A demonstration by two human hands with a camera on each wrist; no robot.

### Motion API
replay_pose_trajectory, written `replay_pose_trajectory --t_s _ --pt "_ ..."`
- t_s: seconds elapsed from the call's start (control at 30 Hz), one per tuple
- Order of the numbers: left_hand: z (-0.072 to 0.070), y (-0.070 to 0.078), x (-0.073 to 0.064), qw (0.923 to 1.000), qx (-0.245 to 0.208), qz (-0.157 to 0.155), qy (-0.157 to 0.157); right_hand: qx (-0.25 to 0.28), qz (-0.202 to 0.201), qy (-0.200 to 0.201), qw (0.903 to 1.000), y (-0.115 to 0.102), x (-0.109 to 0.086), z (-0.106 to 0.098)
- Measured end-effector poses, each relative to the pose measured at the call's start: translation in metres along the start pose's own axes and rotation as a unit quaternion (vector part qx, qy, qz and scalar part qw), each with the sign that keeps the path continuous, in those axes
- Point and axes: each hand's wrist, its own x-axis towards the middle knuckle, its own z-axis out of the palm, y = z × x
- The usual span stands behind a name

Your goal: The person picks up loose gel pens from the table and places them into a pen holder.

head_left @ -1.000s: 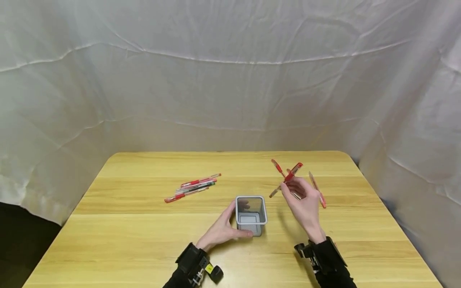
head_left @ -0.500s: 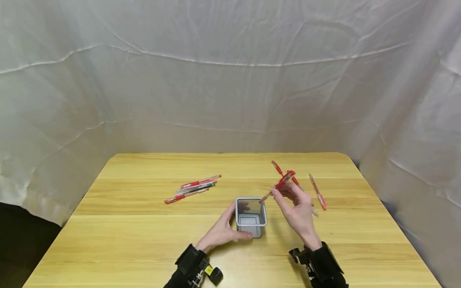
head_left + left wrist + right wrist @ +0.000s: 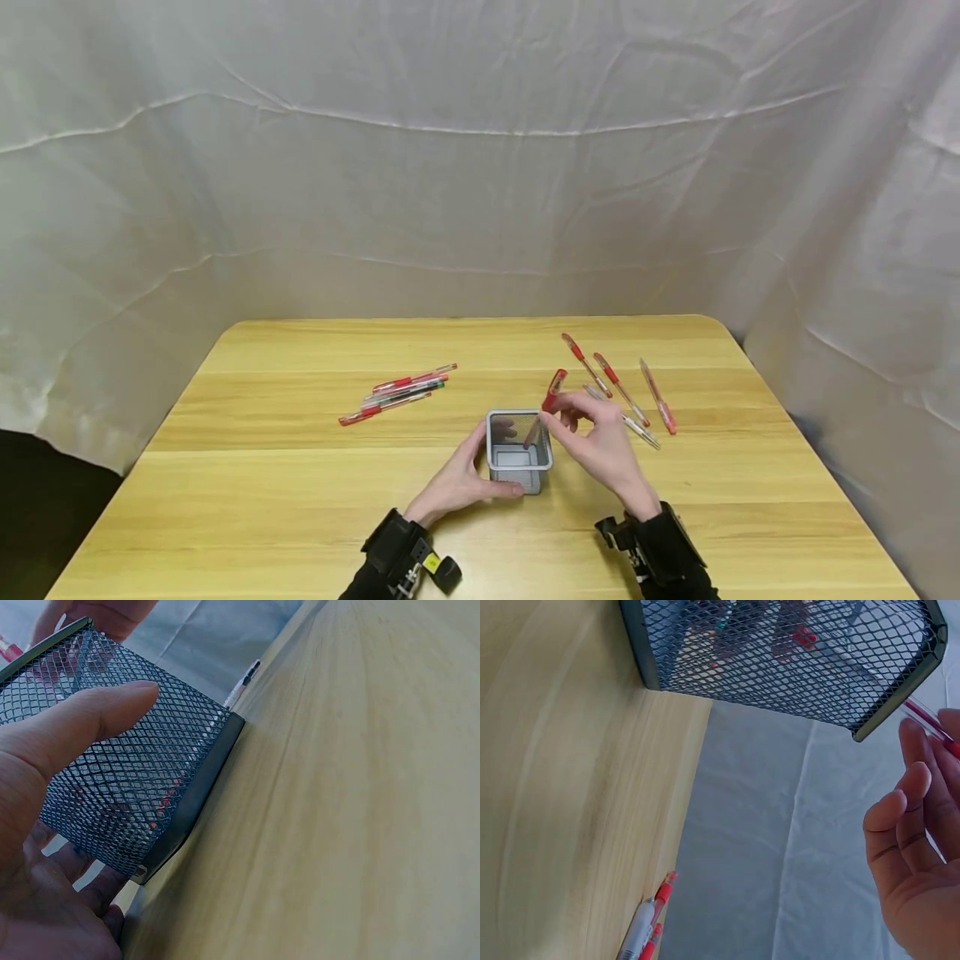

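Note:
A silver-grey square mesh pen holder (image 3: pixel 531 478) stands upright on the table in front of me. My left hand (image 3: pixel 463 483) grips it from the left; in the left wrist view the thumb lies across the mesh wall (image 3: pixel 172 742) with the fingers round the far side. My right hand (image 3: pixel 596 442) pinches a red pen (image 3: pixel 554 390) over the holder's right rim. That pen slants down, red grip and cap uppermost, its lower end inside the holder. From the right wrist view the clear barrel (image 3: pixel 922 715) passes over the rim beside my fingertips.
Several red pens (image 3: pixel 622 387) and a clear pen (image 3: pixel 639 432) lie scattered right of the holder. To the left lies a loose bundle of several pens (image 3: pixel 405 392), mostly red, one green-tipped. Pale cloth (image 3: pixel 480 192) hangs behind the wooden table (image 3: pixel 262 500).
My right hand has moved left and down with the red pen, from above the scattered pens to the holder, and the pen's lower end has entered it. The left hand keeps its grip.

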Motion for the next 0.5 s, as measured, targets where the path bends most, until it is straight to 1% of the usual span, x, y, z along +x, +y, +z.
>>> replay_pose_trajectory --t_s 0.1,0.2,0.27,0.33,0.37,0.43,0.5 --pt "0.000 0.000 0.000 1.0000 0.001 -0.002 0.001 -0.014 0.022 -0.025 0.9994 -0.002 -0.002 -0.001" --pt "0.000 0.001 -0.001 1.0000 0.003 0.000 0.000 -0.027 0.032 -0.040 0.9983 -0.003 -0.004 -0.001" --pt "0.000 0.002 -0.001 1.0000 0.004 0.001 -0.001 -0.031 0.018 -0.027 0.9990 0.000 -0.004 -0.001" --pt "0.000 0.002 -0.001 1.0000 0.001 0.003 -0.003 -0.033 0.003 -0.001 0.9995 0.009 -0.006 -0.001" --pt "0.000 0.002 -0.001 1.0000 0.000 0.002 -0.004 -0.035 -0.007 0.016 0.9992 0.022 -0.009 0.000" --pt "0.000 0.002 0.000 1.0000 -0.001 0.002 -0.003 -0.046 -0.015 0.043 0.9979 0.053 -0.016 0.003" --pt "0.000 0.001 0.000 1.0000 -0.003 0.002 -0.002 -0.058 -0.009 0.051 0.9970 0.087 -0.026 0.007"
